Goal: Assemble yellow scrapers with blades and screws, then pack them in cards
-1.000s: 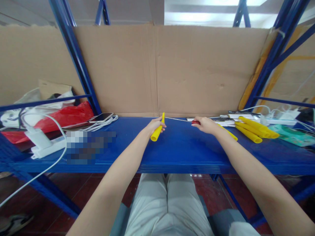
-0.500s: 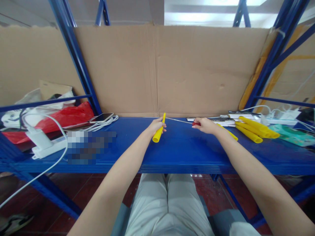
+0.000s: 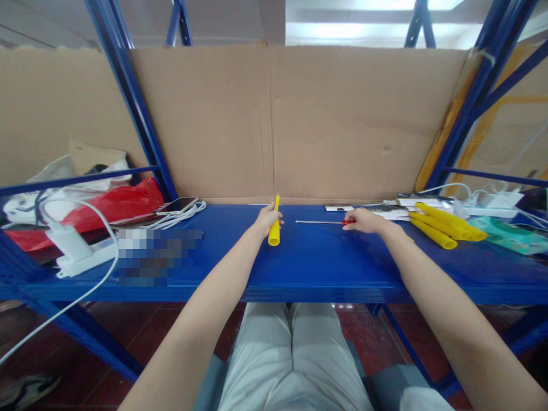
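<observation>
My left hand point(image 3: 268, 219) is closed around a yellow tube point(image 3: 274, 233), tapered to a narrow top, its wide open end facing me. To its right, my right hand point(image 3: 361, 220) grips the red handle of a long, thin-shafted screwdriver point(image 3: 319, 222). The shaft points left over the blue table, and its tip is a short gap away from the tube. Fingers hide most of the red handle. A bit of yellow shows beside my right forearm, which mostly covers it.
Several yellow tubes point(image 3: 445, 225) lie in a pile at the right, beside a green patterned packet point(image 3: 511, 234). White cables and a phone point(image 3: 177, 205) lie at the left, near a power strip point(image 3: 92, 257) and red bag point(image 3: 115, 202). Cardboard point(image 3: 342, 125) stands behind the blue table point(image 3: 325, 262).
The screwdriver's tip has come away from beside the tube and swung lower, with my right hand slightly further right. The tube has shifted a little left and become more upright.
</observation>
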### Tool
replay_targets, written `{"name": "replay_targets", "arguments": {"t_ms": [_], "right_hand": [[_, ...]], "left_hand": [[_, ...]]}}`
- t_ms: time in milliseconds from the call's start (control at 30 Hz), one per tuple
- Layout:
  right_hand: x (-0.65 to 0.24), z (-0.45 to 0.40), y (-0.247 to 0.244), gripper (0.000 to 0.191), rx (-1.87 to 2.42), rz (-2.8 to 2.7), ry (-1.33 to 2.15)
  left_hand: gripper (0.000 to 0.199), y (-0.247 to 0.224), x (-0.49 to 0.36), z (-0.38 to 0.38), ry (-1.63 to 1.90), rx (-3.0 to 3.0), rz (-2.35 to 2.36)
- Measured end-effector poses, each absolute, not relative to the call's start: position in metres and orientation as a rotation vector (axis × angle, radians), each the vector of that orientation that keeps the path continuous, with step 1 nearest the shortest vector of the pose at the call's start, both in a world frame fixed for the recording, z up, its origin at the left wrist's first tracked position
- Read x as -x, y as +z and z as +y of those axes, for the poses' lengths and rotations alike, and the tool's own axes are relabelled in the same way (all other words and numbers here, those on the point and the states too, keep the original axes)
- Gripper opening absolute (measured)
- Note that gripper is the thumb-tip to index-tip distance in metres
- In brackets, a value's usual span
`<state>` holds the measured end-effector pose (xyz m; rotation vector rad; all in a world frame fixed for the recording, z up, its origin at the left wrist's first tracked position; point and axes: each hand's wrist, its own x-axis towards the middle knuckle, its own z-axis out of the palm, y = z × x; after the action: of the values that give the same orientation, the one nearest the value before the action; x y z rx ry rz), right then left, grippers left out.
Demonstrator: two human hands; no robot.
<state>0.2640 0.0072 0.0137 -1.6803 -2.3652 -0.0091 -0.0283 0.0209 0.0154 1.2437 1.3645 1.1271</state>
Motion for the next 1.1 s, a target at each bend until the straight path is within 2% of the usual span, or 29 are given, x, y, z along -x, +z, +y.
{"name": "replay_targets", "arguments": {"t_ms": [167,333,600,833,1000,1100], "right_hand": [[-0.276,0.009,0.012,0.014,1.674,-2.390,0.047],[-0.282,0.009,0.011,0.018,1.702,-2.415,0.084],[-0.285,0.005,0.017,0.014,1.733,-2.386,0.208],[-0.281,0.004,0.018,0.018,1.699,-2.353,0.230],[-0.278,0.007,0.012,0.027,1.686,-2.308,0.225],[-0.276,0.013,0.010,0.029,1.691,-2.244,0.240]], "left_hand": [[0.075,0.008,0.030,0.032,1.149,-1.291,1.388],[0.087,0.000,0.027,0.032,1.129,-1.449,1.508],[0.080,-0.007,0.023,0.031,1.133,-1.536,1.533],[0.061,0.001,0.024,0.032,1.295,-1.536,1.569],[0.038,0.023,0.034,0.023,1.336,-1.927,1.505],[0.033,0.039,0.042,0.015,1.428,-2.129,1.544]]}}
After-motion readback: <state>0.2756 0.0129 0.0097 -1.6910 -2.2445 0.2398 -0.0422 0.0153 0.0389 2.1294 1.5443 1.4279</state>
